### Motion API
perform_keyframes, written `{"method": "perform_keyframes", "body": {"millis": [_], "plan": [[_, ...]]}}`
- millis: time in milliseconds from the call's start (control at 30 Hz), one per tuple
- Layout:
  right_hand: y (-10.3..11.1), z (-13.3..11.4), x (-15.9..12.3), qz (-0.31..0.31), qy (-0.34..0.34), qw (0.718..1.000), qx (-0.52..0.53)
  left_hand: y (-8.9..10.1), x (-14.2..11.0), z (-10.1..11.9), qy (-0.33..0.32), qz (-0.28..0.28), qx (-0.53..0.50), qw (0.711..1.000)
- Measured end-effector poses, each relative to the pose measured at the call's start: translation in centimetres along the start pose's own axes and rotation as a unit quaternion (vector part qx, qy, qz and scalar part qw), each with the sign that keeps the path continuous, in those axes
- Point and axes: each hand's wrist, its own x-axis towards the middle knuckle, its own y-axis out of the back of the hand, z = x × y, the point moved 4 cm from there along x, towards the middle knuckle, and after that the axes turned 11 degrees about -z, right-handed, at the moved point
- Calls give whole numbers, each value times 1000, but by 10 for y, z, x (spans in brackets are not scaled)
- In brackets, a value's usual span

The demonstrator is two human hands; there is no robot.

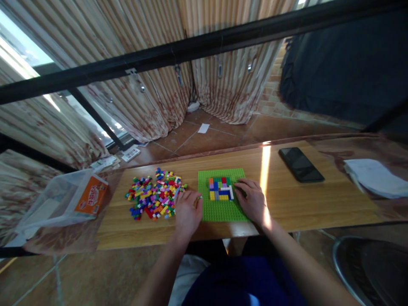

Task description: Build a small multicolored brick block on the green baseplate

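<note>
On the wooden board lies a bright green studded baseplate point(219, 212). A low block of toy bricks point(219, 190) in several colours is pressed onto its middle, with a white brick point(231, 192) along the right side. My right hand point(252, 199) rests over the plate's right edge, fingers loosely bent and apart, fingertips close beside the block. Between the plate and a loose heap of small bricks point(156, 195), my left hand point(188, 210) has its fingers curled in at the heap's right edge. What its fingertips hold, if anything, is too small to make out.
A black phone point(300, 164) lies on the board's right part, with white papers point(379, 177) beyond. A clear plastic bin point(57, 204) with an orange label stands left. A dark metal bar point(191, 49) crosses above the far side. A round stool point(369, 267) is at lower right.
</note>
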Motion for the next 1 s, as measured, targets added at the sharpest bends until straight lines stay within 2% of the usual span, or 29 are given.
{"method": "perform_keyframes", "body": {"millis": [200,500,767,1000], "plan": [[0,0,-1,8,5,1000,-10,9,-13,-30,35,25,89,995],[-1,0,-1,4,9,1000,-20,26,-22,-58,71,63,76,993],[-2,1,-1,5,12,1000,-20,44,2,-84,105,81,112,985],[-1,0,-1,4,8,999,-31,40,24,-82,104,49,135,984]]}}
